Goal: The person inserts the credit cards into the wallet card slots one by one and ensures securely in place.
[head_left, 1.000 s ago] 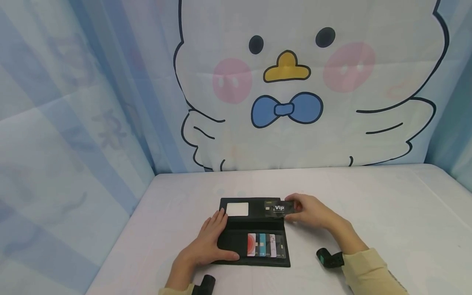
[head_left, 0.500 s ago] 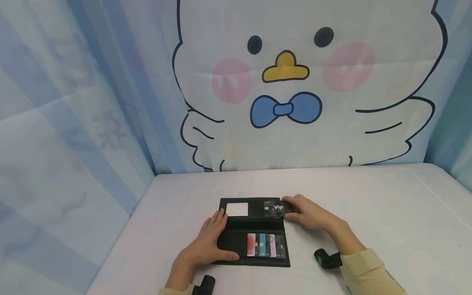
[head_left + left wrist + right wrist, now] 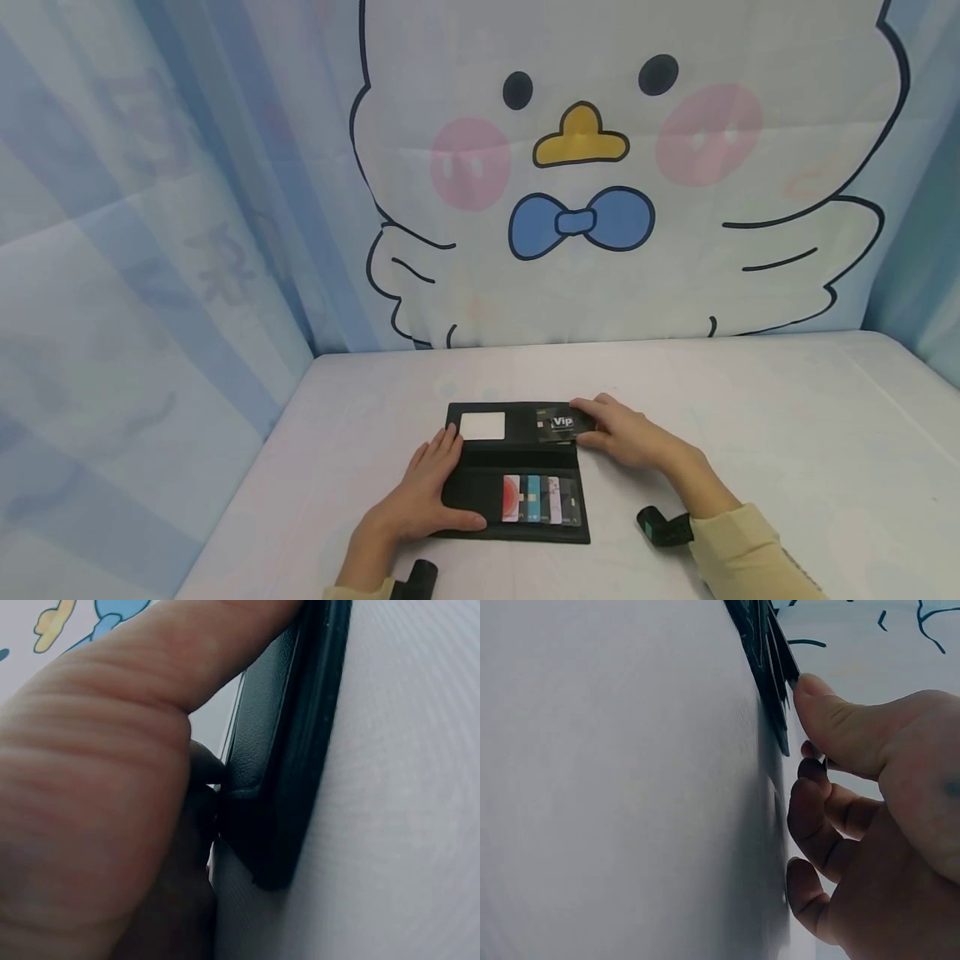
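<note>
A black card wallet (image 3: pixel 476 490) lies unfolded on the table, upper flap away from me. My left hand (image 3: pixel 416 492) rests on its left side, fingers spread and fairly straight, thumb along the lower flap. In the left wrist view the thumb (image 3: pixel 225 637) crosses the black edge. A dark card (image 3: pixel 557 423) marked "Vip" sits at the right of the upper flap, its right end under my right hand (image 3: pixel 630 433). The right thumb and fingers hold that end. In the right wrist view the thumb tip (image 3: pixel 810 686) meets the thin edge of the card, with the other fingers curled below.
Several cards (image 3: pixel 534 499) stand overlapped in the lower flap's slots. A white panel (image 3: pixel 482 426) shows at the upper flap's left. The pale table (image 3: pixel 787 433) ends at a cartoon-printed curtain (image 3: pixel 600 292). Black wrist cameras (image 3: pixel 663 527) sit on both wrists.
The "Vip" card has slid slightly left, further into the upper flap, and my right hand has moved left with it. My left hand has stayed in place.
</note>
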Tool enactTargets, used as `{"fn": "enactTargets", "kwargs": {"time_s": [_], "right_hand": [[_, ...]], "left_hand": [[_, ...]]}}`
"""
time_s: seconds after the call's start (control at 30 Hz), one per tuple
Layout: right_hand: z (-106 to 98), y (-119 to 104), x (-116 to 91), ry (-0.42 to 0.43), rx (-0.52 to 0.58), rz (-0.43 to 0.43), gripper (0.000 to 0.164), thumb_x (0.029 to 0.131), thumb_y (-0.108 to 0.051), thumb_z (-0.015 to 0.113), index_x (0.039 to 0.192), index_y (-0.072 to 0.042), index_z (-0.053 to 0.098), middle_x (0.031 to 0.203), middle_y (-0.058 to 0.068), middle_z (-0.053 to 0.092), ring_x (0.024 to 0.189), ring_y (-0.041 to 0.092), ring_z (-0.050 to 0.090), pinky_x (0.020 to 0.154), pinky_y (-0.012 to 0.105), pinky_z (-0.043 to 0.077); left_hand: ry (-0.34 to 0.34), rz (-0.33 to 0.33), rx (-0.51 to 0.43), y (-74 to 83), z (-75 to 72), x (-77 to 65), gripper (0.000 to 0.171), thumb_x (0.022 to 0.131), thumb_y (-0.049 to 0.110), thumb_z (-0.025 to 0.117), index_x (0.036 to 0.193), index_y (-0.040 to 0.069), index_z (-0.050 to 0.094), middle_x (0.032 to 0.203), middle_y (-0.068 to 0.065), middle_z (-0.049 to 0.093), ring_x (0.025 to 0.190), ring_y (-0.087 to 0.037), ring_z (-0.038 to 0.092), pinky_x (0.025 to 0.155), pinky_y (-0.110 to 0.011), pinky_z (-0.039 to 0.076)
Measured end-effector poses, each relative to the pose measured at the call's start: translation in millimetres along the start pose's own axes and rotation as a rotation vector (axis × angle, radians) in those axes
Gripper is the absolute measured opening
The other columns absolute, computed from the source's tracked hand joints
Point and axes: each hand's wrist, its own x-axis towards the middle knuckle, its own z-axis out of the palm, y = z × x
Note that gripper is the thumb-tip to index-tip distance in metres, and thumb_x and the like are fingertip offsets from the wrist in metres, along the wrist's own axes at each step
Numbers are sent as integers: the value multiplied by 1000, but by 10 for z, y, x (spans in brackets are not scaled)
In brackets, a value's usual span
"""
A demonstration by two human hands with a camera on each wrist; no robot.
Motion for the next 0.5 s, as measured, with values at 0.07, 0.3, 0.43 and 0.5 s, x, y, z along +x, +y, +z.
{"fn": "enactTargets", "kwargs": {"time_s": [0.07,0.3,0.43,0.5], "right_hand": [[19,-18,12,6,-8,-7,55,98,-26,67,144,0,51,112,9,57,93,21,53,82,49,48],[27,-22,24,11,28,12,60,96,-24,72,143,6,48,103,5,57,85,17,51,76,41,46],[-21,24,-8,20,104,51,59,92,-17,76,138,9,50,98,2,59,86,17,55,81,41,50],[-45,51,-23,28,124,57,55,91,-16,76,136,7,53,96,1,59,85,16,56,81,40,51]], "left_hand": [[0,-1,-2,5,-3,-4,117,76,49,86,158,-4,21,167,-18,8,154,-33,2,121,-54,0],[2,2,-12,24,-18,-17,117,76,48,86,158,-5,21,167,-19,8,154,-34,2,121,-55,0],[-1,5,-10,21,-19,-14,116,77,48,86,158,-5,22,167,-20,8,154,-34,3,121,-55,0],[-3,5,-11,16,-19,-10,116,77,49,85,158,-5,21,167,-19,8,154,-34,2,121,-55,0]]}}
